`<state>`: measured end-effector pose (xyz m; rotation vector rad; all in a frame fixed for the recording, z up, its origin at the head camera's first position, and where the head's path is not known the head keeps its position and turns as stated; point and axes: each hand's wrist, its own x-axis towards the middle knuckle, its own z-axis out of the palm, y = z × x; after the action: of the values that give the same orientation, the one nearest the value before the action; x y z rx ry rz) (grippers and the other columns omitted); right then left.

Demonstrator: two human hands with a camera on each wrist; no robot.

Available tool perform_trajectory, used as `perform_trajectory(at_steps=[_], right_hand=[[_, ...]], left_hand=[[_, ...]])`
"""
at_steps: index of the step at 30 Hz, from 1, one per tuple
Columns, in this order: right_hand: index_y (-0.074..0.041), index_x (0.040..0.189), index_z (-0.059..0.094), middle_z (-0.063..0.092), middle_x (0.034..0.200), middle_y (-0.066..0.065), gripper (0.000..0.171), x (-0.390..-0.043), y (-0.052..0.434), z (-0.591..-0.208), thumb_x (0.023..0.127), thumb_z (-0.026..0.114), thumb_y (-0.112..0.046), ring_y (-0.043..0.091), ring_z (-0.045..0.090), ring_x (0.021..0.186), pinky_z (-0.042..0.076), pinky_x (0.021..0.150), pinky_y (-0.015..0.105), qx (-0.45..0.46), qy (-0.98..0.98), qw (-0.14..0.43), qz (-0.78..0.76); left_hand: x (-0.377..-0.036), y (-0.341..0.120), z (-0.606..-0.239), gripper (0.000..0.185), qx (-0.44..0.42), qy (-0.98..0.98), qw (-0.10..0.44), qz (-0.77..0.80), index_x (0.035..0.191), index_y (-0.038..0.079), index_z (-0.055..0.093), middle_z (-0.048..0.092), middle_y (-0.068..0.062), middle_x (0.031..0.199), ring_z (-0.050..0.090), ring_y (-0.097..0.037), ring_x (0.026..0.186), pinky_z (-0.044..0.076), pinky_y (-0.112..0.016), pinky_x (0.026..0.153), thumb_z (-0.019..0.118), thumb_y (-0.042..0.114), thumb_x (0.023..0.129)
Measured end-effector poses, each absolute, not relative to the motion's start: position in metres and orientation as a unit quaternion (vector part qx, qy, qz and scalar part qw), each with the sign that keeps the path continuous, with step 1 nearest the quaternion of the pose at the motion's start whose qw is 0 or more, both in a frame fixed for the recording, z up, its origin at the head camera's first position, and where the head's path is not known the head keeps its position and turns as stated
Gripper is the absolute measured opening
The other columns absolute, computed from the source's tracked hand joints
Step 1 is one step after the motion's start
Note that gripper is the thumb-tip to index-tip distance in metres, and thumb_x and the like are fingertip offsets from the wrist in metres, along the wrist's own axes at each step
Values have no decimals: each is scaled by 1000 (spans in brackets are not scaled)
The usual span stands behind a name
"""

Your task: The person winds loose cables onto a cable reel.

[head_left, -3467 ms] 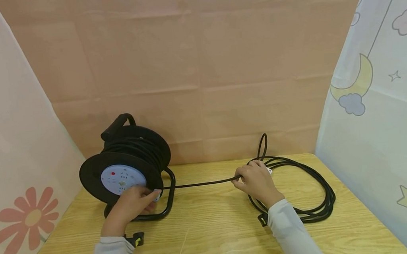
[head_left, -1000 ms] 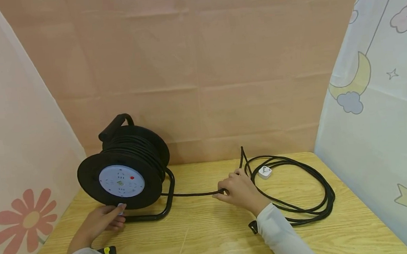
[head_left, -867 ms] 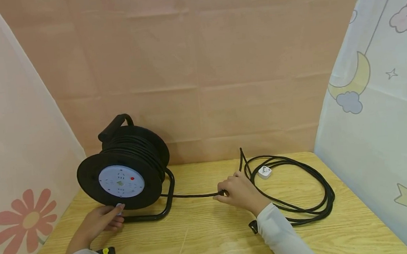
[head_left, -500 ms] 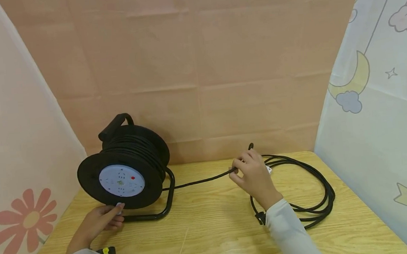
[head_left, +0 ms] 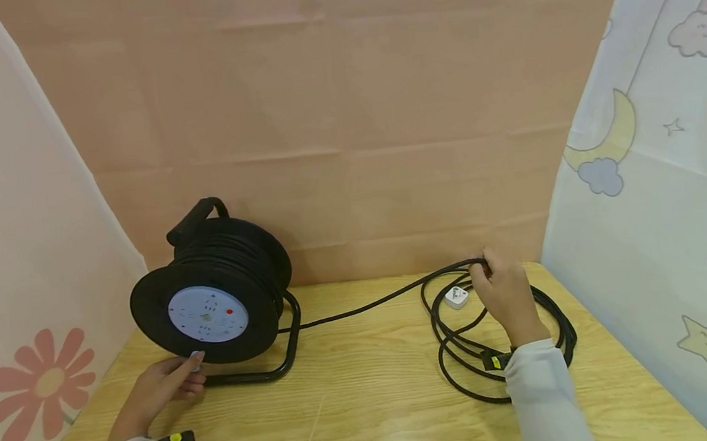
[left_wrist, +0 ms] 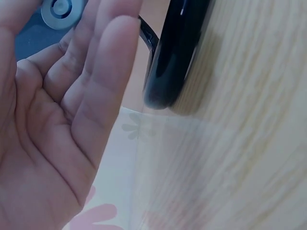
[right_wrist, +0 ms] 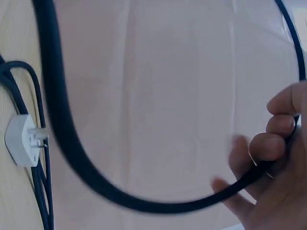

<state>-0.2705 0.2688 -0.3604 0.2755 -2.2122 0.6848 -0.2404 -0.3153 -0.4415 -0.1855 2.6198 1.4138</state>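
A black cable reel (head_left: 214,352) with a pale socket panel (head_left: 208,313) stands at the left of the table. My left hand (head_left: 155,392) pinches the light grey knob (head_left: 197,359) low on the reel's front flange, thumb in front. In the left wrist view the knob (left_wrist: 62,10) shows between thumb and curved fingers. From the reel, the black cable (head_left: 354,312) runs right and rises to my right hand (head_left: 509,298), which holds it above the coil. The right wrist view shows the cable (right_wrist: 158,208) bending in a loop from the fingers.
Loose coils of cable (head_left: 564,321) lie on the right of the wooden table (head_left: 355,400). A white plug (head_left: 456,297) lies among them. The reel's tubular frame (head_left: 292,353) extends around its base. A brown backdrop (head_left: 347,145) and patterned side panels stand close around.
My right hand has moved right and away with the cable, uncovering the plug. Over the last second my left hand stays at the knob; before that, the knob and panel turned with the reel.
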Motion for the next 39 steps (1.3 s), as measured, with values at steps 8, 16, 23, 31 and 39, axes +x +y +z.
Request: perform_trajectory(at_steps=[8, 16, 23, 31, 39], right_hand=[[-11, 83, 41, 38, 69, 6, 33, -266, 276, -362, 109, 34, -29, 22, 34, 55, 30, 51, 34, 81, -917, 246, 303], [-9, 113, 59, 54, 85, 7, 44, -272, 279, -370, 107, 39, -47, 25, 50, 70, 39, 61, 40, 62, -922, 222, 310], [-10, 115, 65, 67, 99, 10, 43, -274, 277, -373, 104, 50, -49, 27, 61, 84, 50, 71, 44, 36, -916, 207, 341], [-7, 119, 66, 64, 97, 14, 53, -280, 271, -376, 105, 43, -52, 24, 54, 78, 44, 66, 37, 9, -908, 183, 376], [-7, 79, 45, 37, 58, -1, 55, -290, 269, -388, 102, 46, -57, 12, 37, 44, 36, 43, 26, -20, -836, 72, 544]], left_hand=[[-239, -319, -441, 80, -89, 870, 73, 479, 121, -13, 58, 72, -9, 97, 70, -20, 83, 60, -32, 73, 54, 63, 96], [-234, -320, -434, 84, -101, 871, 44, 478, 125, -15, 54, 72, -9, 94, 70, -19, 81, 60, -29, 71, 53, 63, 96], [-235, -325, -433, 80, -122, 868, 10, 481, 120, -11, 60, 72, -6, 92, 70, -14, 77, 59, -27, 69, 54, 65, 94], [-233, -324, -429, 83, -148, 858, -14, 492, 123, -11, 59, 71, -5, 90, 70, -14, 77, 59, -28, 70, 56, 66, 93], [-231, -321, -424, 80, -177, 826, -57, 532, 119, -10, 62, 73, -6, 91, 70, -14, 76, 59, -27, 70, 61, 64, 91]])
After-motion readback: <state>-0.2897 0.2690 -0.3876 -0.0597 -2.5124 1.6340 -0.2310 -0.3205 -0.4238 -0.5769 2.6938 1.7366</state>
